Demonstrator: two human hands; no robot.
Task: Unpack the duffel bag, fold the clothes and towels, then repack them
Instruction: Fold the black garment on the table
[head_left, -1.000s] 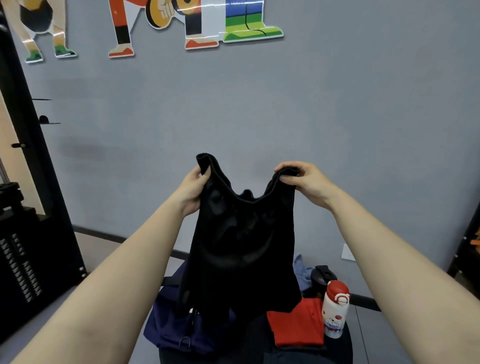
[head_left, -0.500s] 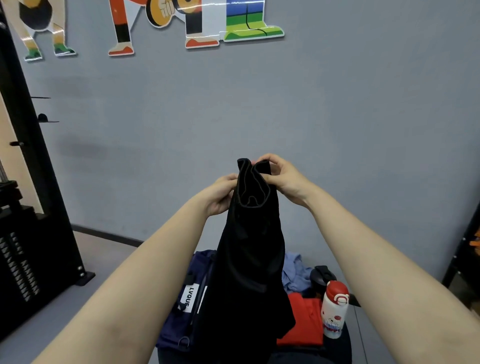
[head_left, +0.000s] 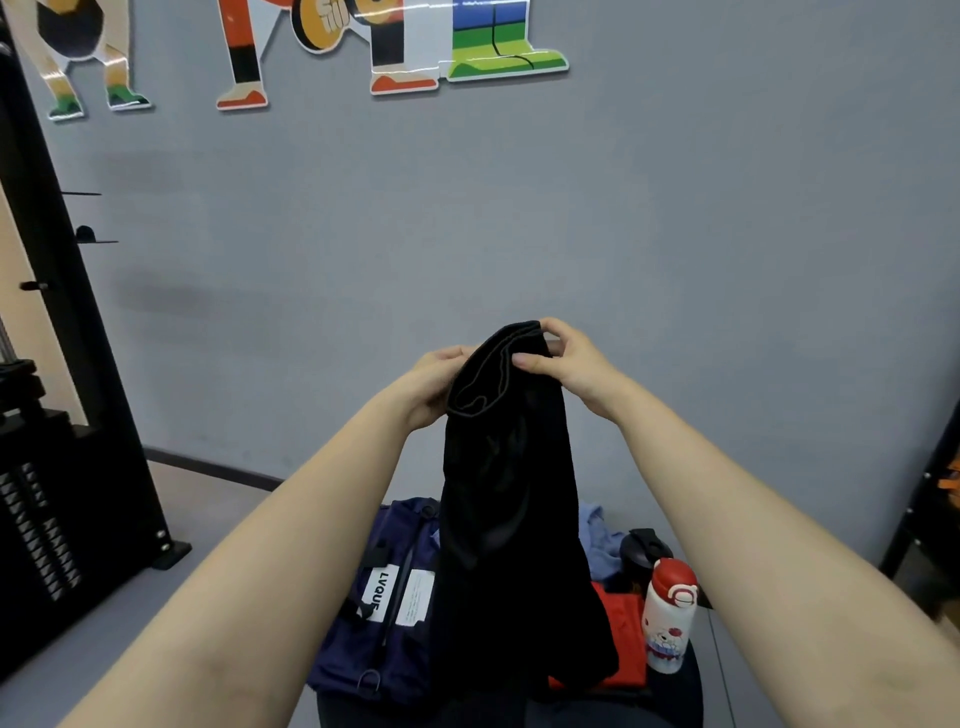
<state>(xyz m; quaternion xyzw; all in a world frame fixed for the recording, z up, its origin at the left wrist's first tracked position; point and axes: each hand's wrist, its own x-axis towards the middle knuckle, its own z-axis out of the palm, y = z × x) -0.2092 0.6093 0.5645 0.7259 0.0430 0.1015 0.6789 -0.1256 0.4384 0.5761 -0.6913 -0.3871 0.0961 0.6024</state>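
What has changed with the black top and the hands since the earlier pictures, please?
The left hand and right hand came together, folding the black top in half lengthwise; a second ago it hung spread between them. Both still grip its top edge. The navy duffel bag, red garment and white bottle stayed put.

Gym room: black weight-stack machine (head_left: 47, 519) at left, grey wall (head_left: 675, 234) with cartoon athlete decals (head_left: 311, 47), navy duffel bag (head_left: 374, 623) and red-capped water bottle (head_left: 669, 618) below, another black rack (head_left: 924, 519) at right edge.
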